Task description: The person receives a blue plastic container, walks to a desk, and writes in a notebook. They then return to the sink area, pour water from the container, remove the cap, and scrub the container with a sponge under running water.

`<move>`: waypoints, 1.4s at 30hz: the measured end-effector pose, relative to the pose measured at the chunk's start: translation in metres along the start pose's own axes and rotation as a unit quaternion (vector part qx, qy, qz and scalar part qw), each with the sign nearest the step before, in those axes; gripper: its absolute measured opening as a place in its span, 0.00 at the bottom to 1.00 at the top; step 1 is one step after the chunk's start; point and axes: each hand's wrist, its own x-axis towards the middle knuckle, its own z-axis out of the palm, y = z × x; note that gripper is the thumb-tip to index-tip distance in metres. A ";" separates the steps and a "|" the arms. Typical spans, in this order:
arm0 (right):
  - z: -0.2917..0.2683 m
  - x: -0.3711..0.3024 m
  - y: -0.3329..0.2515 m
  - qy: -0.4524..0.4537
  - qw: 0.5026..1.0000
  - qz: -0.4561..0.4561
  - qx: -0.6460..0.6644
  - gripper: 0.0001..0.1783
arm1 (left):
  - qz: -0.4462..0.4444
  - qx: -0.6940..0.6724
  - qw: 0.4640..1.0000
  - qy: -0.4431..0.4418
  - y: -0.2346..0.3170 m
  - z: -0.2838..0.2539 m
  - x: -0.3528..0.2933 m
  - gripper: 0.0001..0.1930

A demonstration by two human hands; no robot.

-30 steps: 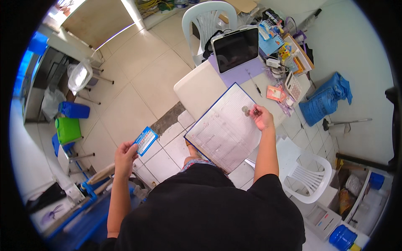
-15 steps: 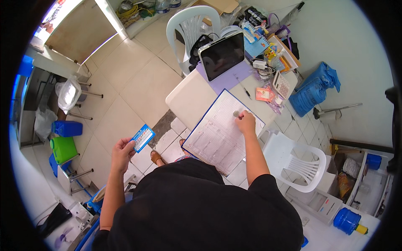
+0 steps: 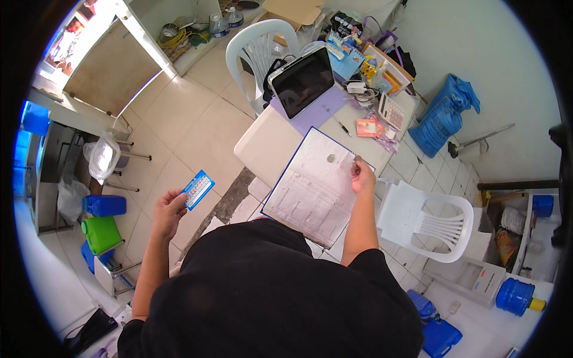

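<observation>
A blue card (image 3: pixel 199 190) with a white printed panel is pinched in my left hand (image 3: pixel 169 213), held out over the floor to the left of the table. An open ledger (image 3: pixel 310 185) with lined, handwritten pages and a blue cover edge lies at the table's near side. One round coin (image 3: pixel 330 158) rests on its upper page. My right hand (image 3: pixel 362 177) is above the ledger's right edge, fingers drawn together. A small greyish thing shows at the fingertips, too small to tell for certain.
On the white table (image 3: pixel 262 149) are a tablet (image 3: pixel 302 82), a pen (image 3: pixel 344 128), an orange packet (image 3: pixel 370 127) and a calculator (image 3: pixel 391 111). White plastic chairs stand beyond the table (image 3: pixel 258 45) and at its right (image 3: pixel 427 221). A blue sack (image 3: pixel 444 116) leans by the wall.
My right hand has moved right, from the coin to the ledger's edge, leaving the coin on the page. My left hand still holds the card, a little further left. The whole view has shifted slightly.
</observation>
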 end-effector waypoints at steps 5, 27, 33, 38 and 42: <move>-0.001 -0.018 -0.024 -0.044 0.971 0.073 0.224 0.04 | 0.006 -0.002 1.000 0.008 0.012 0.010 0.007 0.09; 0.053 -0.005 0.042 0.068 0.718 -0.165 -0.673 0.17 | 0.022 -0.058 0.997 0.055 0.031 -0.122 0.090 0.08; 0.161 -0.055 0.054 -0.033 0.987 0.133 -0.079 0.16 | 0.022 -0.094 0.988 0.121 0.042 -0.244 0.122 0.07; 0.375 -0.091 0.131 -0.275 0.924 0.238 0.120 0.15 | 0.007 -0.072 0.988 0.134 0.076 -0.315 0.163 0.10; 0.564 -0.086 0.204 -0.338 0.862 0.377 0.009 0.12 | 0.056 -0.099 0.988 0.101 0.136 -0.340 0.238 0.10</move>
